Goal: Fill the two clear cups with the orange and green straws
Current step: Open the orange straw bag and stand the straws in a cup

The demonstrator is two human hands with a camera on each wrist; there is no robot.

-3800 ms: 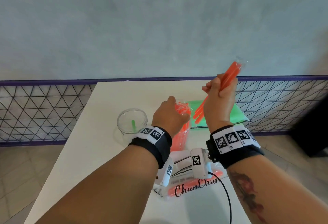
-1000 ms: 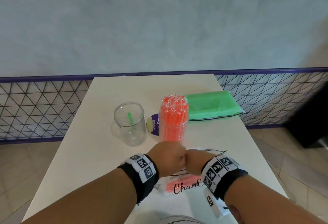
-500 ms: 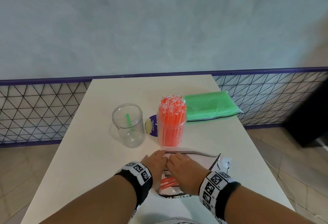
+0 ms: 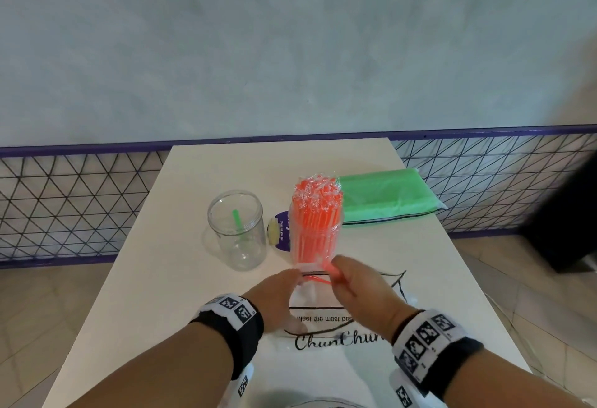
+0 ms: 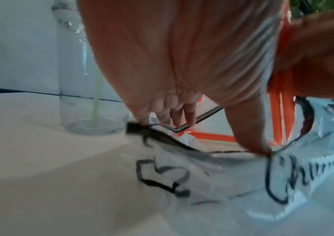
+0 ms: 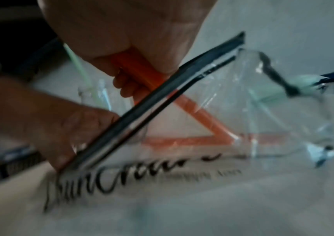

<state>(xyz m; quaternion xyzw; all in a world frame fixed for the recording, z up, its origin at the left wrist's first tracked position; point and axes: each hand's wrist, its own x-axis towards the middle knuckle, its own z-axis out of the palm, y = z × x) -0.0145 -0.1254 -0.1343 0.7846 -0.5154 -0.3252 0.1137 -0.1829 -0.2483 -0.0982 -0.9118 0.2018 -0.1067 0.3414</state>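
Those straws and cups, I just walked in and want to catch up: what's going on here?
A person is stocking two clear cups on a white table. The right hand grips orange straws at the mouth of a clear printed bag, while the left hand holds the bag's rim open. The right cup is already packed with orange straws; the left cup holds one green straw. A pack of green straws lies unopened behind.

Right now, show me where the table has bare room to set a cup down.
Bare table runs left of the near-empty cup, and behind both cups to the far edge. Crowded: the orange-straw cup, green pack, clear bag and both hands in the middle and right.
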